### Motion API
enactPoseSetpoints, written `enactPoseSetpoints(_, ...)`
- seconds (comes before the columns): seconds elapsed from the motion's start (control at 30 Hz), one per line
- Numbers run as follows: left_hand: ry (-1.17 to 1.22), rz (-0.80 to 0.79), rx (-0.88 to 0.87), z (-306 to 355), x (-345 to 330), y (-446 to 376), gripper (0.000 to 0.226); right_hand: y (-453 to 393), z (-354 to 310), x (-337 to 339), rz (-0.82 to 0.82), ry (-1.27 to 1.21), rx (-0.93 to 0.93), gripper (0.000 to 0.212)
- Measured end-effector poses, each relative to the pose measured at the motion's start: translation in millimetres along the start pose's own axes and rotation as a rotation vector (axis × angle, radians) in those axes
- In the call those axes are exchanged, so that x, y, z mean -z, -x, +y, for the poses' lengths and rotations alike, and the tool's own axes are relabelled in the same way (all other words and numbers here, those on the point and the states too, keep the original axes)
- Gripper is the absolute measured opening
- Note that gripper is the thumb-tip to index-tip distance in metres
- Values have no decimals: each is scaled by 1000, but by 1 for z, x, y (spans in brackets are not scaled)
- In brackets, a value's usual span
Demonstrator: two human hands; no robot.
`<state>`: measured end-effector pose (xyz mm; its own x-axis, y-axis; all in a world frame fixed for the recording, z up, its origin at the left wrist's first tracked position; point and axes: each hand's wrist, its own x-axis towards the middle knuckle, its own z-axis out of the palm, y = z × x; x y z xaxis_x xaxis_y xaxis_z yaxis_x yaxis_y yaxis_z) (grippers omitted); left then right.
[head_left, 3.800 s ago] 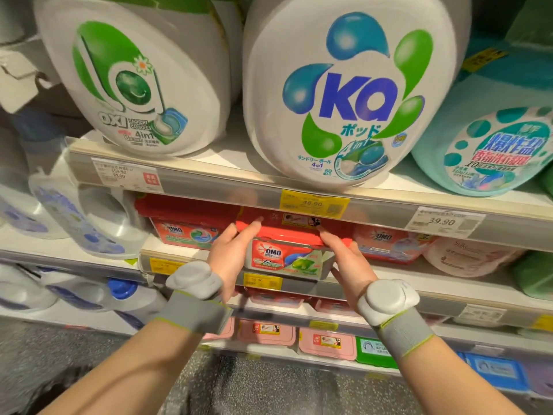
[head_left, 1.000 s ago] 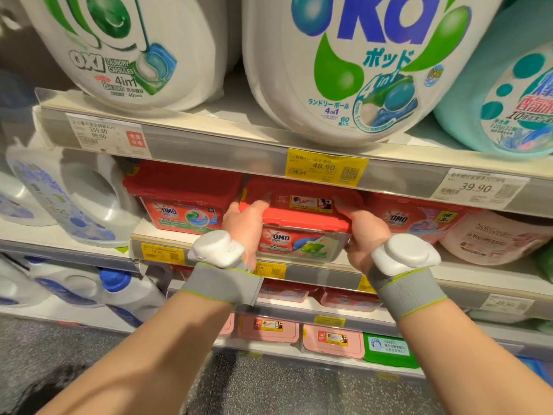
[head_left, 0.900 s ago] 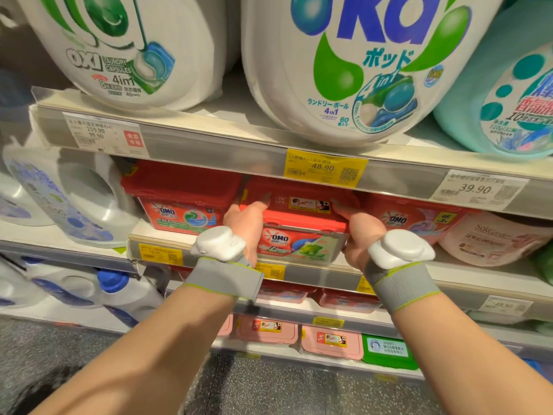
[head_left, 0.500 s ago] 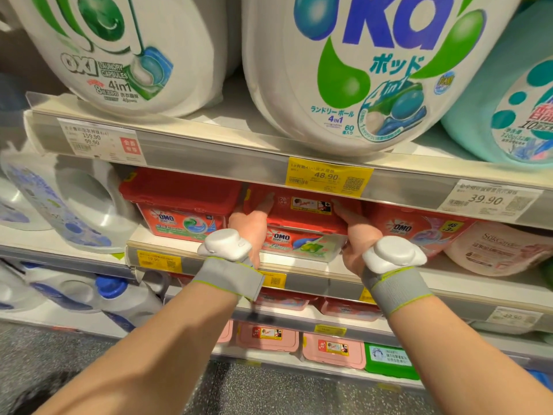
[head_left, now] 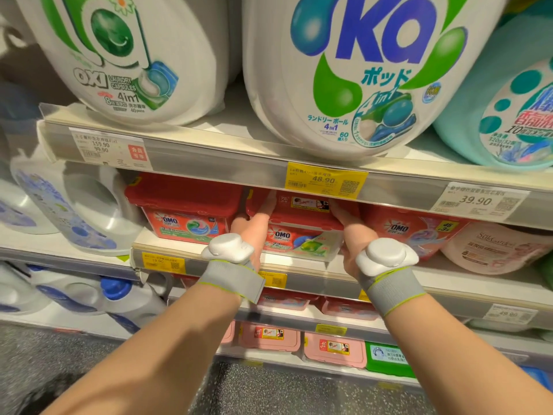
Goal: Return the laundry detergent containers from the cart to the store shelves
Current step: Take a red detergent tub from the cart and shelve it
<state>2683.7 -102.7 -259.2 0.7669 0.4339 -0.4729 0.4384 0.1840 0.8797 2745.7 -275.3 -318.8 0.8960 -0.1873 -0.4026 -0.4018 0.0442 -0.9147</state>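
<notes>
Both hands have pushed the red-lidded OMO box [head_left: 299,232] further back since a moment ago; it now sits well onto the middle shelf [head_left: 299,266], slotted between a matching OMO tub [head_left: 185,211] on its left and another red one [head_left: 410,229] on its right. The left hand [head_left: 254,226] and right hand [head_left: 350,232] each press a side of it, fingers reaching along the lid's edges under the shelf above. Placement looks nearly finished. It is a rigid plastic box with rounded corners, a glossy printed label and a paler clear base, while bulbous white capsule tubs [head_left: 344,70] sit overhead.
</notes>
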Motion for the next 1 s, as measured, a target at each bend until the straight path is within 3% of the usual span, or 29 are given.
enactPoseSetpoints(0.03,-10,-8,-18,-2,1,3,78,14,-8,-2,37,2,-32,108)
enactPoseSetpoints(0.1,-38,-20,-25,-5,7,12,81,48,-23,-4,109,37,-58,92)
enactPoseSetpoints(0.23,-181,-33,-42,11,28,43,53,89,-39,-1,197,54,-64,52)
enactPoseSetpoints(0.4,-364,-186,-194,51,65,109,21,172,-80,-5,66,44,39,13)
enactPoseSetpoints(0.5,-504,-290,-379,77,86,156,8,226,-106,-9,-47,126,185,8)
enactPoseSetpoints(0.7,-586,-178,-721,129,147,269,20,376,-178,12,-208,277,491,9)
enactPoseSetpoints(1.0,-513,-30,-902,147,237,402,6,520,-203,22,-398,270,647,9)
